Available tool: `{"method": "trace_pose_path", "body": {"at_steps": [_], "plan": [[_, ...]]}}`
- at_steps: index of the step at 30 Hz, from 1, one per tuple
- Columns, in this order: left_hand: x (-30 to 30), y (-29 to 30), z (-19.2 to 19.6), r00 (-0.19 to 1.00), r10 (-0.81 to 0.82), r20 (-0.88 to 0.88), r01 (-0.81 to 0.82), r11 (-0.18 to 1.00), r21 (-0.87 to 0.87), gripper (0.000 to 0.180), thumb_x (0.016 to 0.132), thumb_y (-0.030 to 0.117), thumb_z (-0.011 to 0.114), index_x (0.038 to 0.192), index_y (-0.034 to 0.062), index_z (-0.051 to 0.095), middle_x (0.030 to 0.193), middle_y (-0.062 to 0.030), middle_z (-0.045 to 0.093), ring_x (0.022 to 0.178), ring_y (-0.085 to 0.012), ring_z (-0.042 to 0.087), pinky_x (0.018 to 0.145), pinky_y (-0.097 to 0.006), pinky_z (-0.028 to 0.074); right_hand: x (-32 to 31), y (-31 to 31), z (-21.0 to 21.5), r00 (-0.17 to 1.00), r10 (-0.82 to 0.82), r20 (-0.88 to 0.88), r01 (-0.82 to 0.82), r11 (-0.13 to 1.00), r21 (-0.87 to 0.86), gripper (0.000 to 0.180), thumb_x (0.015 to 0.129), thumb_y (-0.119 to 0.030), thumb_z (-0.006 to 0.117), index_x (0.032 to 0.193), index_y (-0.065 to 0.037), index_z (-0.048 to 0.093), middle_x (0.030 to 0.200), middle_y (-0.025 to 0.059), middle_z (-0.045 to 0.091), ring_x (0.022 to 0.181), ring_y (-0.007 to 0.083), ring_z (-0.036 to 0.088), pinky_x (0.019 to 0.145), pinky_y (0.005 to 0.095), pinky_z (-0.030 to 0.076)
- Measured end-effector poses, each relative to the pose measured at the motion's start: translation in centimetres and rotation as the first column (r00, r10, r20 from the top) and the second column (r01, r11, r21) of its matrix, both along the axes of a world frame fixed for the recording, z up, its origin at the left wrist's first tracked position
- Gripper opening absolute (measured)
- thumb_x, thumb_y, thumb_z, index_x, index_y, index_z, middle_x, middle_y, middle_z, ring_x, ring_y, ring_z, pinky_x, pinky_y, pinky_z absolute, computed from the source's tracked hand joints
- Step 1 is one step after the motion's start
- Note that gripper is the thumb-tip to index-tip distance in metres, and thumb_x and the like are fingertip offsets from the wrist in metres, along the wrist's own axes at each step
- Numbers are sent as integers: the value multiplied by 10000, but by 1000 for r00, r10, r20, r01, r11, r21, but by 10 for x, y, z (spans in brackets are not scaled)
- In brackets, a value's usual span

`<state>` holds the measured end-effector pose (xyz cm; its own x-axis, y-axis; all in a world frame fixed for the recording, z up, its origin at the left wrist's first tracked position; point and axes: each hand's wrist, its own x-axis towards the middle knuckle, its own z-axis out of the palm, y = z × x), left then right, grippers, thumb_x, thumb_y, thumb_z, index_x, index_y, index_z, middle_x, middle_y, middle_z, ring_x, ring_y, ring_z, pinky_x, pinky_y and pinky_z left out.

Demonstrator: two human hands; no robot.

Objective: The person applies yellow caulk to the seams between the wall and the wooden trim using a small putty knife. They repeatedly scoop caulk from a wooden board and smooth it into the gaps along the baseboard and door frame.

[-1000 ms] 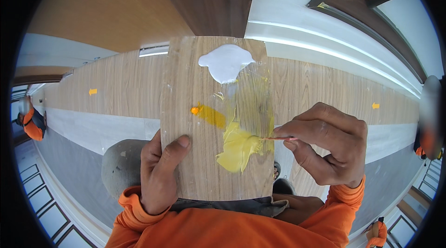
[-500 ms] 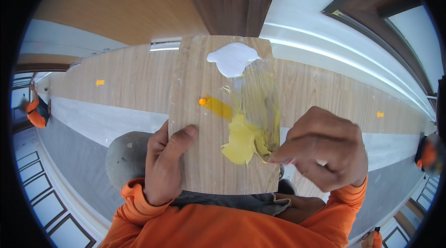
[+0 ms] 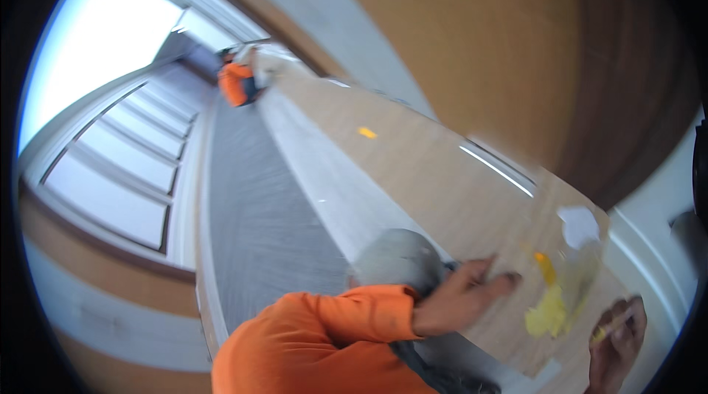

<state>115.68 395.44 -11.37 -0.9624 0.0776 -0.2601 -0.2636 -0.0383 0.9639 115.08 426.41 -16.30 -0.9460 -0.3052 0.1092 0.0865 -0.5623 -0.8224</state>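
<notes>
My left hand (image 3: 464,294) grips the left edge of a flat wood-grain board (image 3: 509,324), its thumb over the top face. On that board lie a white blob of paste (image 3: 579,226), a short orange-yellow streak (image 3: 544,267) and a spread patch of pale yellow paste (image 3: 547,314). Just off the board's right edge, my right hand (image 3: 618,331) is closed around a small, thin tool (image 3: 611,326) with yellow on it. Motion blur hides the tool's exact kind. A grey rounded knee (image 3: 398,265) sits beside my left hand.
Wood-look flooring (image 3: 420,165) with an orange marker (image 3: 366,132) runs beside a pale strip (image 3: 317,180) and grey floor (image 3: 258,195). A person in orange (image 3: 236,84) crouches at the far end. Brown panelling (image 3: 472,32) rises beyond the board.
My view has swung left and tilted, so the board sits at the lower right. The right hand has come away from the yellow paste; the left still holds the board.
</notes>
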Motion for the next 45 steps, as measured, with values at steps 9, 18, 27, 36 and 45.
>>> {"method": "trace_pose_path", "body": {"at_steps": [9, 18, 27, 36, 45], "plan": [[35, -20, 26, 994, 105, 30, -102, 991, -83, 371, 1045, 273, 578, 1258, -25, 637, 972, -42, 714, 852, -86, 639, 774, -259, 510, -25, -3, -16, 994, 108, 4, -103, 961, -256, 106, 864, -11, 720, 911, -26, 625, 747, 83, 525, 679, 212, 499, 622, 290, 454], [29, -66, 78, 977, 214, -21, -212, 943, -255, 360, 1009, 257, 624, 1251, -9, 653, 988, -15, 718, 858, -76, 644, 804, -256, 522, -66, -35, -23, 988, -74, -133, 16, 920, -391, 387, 889, -223, 811, 981, -15, 497, 938, 60, 511, 684, 128, 529, 442, 208, 442], [-39, -61, 47, 709, 622, -333, -705, 631, -324, 500, 826, 206, 672, 1232, -84, 644, 1068, -137, 710, 925, -207, 678, 866, -327, 532, -241, -22, -78, 869, -175, -462, 190, 982, -13, 623, 828, -247, 880, 1290, -82, 496, 1000, 4, 541, 800, 145, 557, 701, 303, 469], [-277, -66, -32, 910, 390, -140, -385, 668, -636, 626, 847, 260, 727, 1339, -101, 592, 1151, -169, 702, 1045, -213, 646, 994, -331, 452, -400, -23, -208, 648, -605, -462, 659, 750, -57, 242, 945, -36, 722, 1167, -49, 625, 1065, 93, 664, 891, 193, 647, 741, 334, 519], [-289, -11, -65, 868, 447, -218, -477, 624, -619, 630, 878, 265, 696, 1366, -108, 555, 1164, -170, 686, 1028, -209, 643, 946, -323, 473, -496, 22, -261, 460, -847, -268, 810, 523, -264, 284, 913, -54, 785, 1160, -3, 653, 999, 81, 719, 910, 138, 676, 810, 290, 548]]}}
